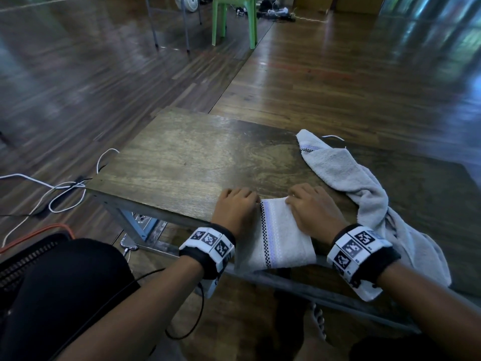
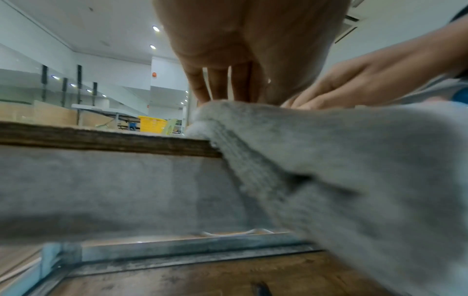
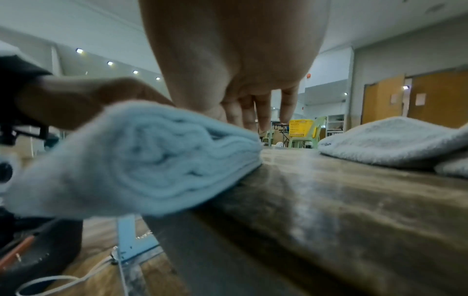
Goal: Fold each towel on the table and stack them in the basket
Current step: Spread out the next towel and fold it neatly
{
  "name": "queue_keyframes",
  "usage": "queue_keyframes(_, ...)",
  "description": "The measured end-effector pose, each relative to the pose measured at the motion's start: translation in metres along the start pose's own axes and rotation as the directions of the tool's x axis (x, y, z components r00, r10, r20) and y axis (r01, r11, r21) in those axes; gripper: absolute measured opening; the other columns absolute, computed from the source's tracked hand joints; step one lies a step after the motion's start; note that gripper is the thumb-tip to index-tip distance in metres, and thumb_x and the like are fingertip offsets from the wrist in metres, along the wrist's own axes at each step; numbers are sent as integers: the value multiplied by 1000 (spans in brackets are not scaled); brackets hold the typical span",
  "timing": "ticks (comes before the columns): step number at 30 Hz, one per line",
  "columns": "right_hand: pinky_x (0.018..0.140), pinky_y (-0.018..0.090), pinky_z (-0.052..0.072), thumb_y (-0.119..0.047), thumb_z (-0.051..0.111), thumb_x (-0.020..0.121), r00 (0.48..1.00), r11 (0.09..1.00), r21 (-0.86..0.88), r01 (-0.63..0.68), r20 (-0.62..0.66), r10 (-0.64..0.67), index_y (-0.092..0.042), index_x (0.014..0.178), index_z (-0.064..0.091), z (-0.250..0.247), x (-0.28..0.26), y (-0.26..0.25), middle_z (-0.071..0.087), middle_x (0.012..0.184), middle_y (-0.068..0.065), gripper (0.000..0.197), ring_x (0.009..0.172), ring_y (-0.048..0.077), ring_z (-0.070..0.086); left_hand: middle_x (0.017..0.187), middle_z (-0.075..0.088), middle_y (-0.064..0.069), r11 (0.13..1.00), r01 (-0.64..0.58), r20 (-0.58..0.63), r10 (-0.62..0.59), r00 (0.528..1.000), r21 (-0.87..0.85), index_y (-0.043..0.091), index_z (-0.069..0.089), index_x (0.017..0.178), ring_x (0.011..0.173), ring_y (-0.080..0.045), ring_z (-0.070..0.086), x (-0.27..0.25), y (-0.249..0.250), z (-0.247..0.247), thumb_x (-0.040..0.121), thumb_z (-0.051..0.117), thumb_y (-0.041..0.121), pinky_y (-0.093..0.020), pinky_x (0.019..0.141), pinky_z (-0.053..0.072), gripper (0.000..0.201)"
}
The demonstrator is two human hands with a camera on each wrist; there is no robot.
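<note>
Two hands work at the near edge of the wooden table (image 1: pixel 182 157), both on a folded white towel (image 1: pixel 281 238) with a checkered and lilac band along its left side. That folded towel lies at the near right part of the table, its near end hanging slightly past the edge. In the head view the left hand (image 1: pixel 235 208) lies palm down at the towel's far left corner, fingers curled over that corner onto the table; the left wrist view shows those fingers (image 2: pixel 220 82) reaching down behind the cloth, so whether they pinch it cannot be told. Just to its right, the right hand (image 1: pixel 313 207) presses flat on the towel's far right part, its fingers (image 3: pixel 263 112) fairly straight and close together. To the right, a second, unfolded grey towel (image 1: pixel 364 183) sprawls from the far right of the table toward the near right edge, where it droops over. White cables (image 1: pixel 52 188) trail on the wooden floor (image 1: pixel 338 74) to the left, and a green plastic chair (image 1: pixel 234 19) stands far off.
</note>
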State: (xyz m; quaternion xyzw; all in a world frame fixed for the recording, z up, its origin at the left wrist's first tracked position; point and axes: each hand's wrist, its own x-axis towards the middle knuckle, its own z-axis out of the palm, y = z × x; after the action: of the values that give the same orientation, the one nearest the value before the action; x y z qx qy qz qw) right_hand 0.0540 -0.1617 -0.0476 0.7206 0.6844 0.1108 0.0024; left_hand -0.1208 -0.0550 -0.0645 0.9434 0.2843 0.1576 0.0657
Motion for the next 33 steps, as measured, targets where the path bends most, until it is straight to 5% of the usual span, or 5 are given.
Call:
queue_keyframes(3, 86, 38, 45, -34, 31, 90, 990, 994, 69, -80, 118, 71, -13, 108, 65, -2, -10, -10, 63, 117, 6, 44, 114, 24, 56, 120, 63, -9, 999, -40, 81, 41, 996, -14, 12, 61, 115, 112, -28, 59, -18, 15, 10, 81, 18, 37, -41, 96, 41, 60)
queue_keyframes(7, 112, 38, 24, -51, 2, 88, 944, 960, 168, -222, 284, 168, -14, 142, 34, -3, -19, -15, 30, 152, 2, 73, 142, 17, 23, 155, 20, -12, 998, 62, 245, -60, 968, -4, 7, 19, 147, 145, -26, 14, -30, 24, 18, 82, -12, 57, -39, 117, 6, 87)
queue_keyframes(13, 117, 41, 7, -44, 15, 99, 885, 907, 217, -361, 387, 260, -16, 150, 5, 8, -19, -26, 0, 159, -2, 59, 146, 14, 1, 158, 3, -4, 992, 124, 262, -110, 959, -37, 13, 6, 150, 146, -18, -4, -24, 18, 25, 78, -10, 55, -40, 117, -6, 84)
queue_keyframes(27, 117, 45, 5, -43, 15, 100, 867, 879, 243, -410, 404, 293, -19, 150, 1, 14, 3, -14, -6, 159, -5, 58, 146, 16, -2, 158, -12, 2, 987, 157, 374, -134, 918, -30, 19, -2, 149, 144, -15, -14, 11, -6, 17, 99, 11, 41, -47, 117, -6, 57)
queue_keyframes(33, 116, 43, 12, -42, 30, 98, 900, 875, 276, -397, 304, 312, -20, 146, 28, 8, -4, -6, 27, 154, -2, 52, 142, 15, 23, 158, -8, -3, 953, 302, 371, -274, 887, -17, 19, 1, 150, 145, -19, -11, -1, -24, 10, 99, 13, 40, -49, 117, -2, 56)
